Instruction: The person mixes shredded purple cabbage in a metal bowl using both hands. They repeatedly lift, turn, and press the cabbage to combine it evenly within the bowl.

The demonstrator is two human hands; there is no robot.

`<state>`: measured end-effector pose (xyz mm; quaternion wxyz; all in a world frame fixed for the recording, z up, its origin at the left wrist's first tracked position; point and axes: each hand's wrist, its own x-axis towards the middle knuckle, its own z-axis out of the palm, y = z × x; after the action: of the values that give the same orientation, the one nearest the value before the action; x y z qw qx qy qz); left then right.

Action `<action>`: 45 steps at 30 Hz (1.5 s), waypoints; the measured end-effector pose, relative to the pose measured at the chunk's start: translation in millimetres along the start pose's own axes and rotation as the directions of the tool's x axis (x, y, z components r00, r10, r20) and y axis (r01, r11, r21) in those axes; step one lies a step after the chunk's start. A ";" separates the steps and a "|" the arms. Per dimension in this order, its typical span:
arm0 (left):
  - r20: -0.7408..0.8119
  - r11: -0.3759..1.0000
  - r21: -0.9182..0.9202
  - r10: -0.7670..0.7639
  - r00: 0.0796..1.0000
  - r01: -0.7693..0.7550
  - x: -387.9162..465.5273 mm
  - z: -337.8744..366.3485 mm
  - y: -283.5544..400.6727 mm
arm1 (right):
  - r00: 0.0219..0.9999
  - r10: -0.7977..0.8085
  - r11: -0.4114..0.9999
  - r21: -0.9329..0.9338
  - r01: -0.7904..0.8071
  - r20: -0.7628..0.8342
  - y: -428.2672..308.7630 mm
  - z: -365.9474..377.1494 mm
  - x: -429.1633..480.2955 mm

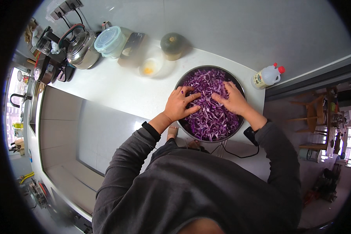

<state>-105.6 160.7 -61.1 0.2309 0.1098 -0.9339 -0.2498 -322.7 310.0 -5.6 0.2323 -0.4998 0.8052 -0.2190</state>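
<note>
A large round metal pan (pixel 180 125) full of shredded purple cabbage (pixel 212 117) sits at the front edge of the white countertop (pixel 105 84). My left hand (pixel 181 102) rests on the cabbage at the pan's left side, its fingers spread and a small purple shred stuck on one finger. At the right side my right hand (pixel 229 98) is in the cabbage, thumb and fingers apart, some shreds around the fingertips. Whether the right fingers pinch any shreds cannot be told.
Behind the pan stand a dark green squash (pixel 172 44), a clear bowl with yellow residue (pixel 149 68), a lidded container (pixel 109 42) and a metal kettle (pixel 82 49). A white plastic jug with red caps (pixel 264 77) stands at the counter's right end.
</note>
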 end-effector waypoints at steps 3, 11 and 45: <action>-0.009 1.000 0.011 0.008 1.000 -0.008 -1.9 0.6 -2.2 | 0.988 -0.148 0.982 -0.120 0.143 -0.033 -21.5 10.2 -20.5; 0.024 0.995 0.029 0.091 0.996 -0.092 1.3 -2.4 -0.1 | 0.967 -0.254 0.891 -0.383 0.244 0.025 -35.7 59.8 -23.2; 0.075 0.997 -0.077 0.019 0.997 -0.013 7.9 2.3 -5.3 | 0.973 -0.079 0.997 0.030 0.074 0.218 36.8 -10.3 49.6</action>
<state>-113.1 154.6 -62.6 0.2013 0.0841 -0.9326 -0.2874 -374.2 281.1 -26.6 0.3165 -0.5490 0.7523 -0.1802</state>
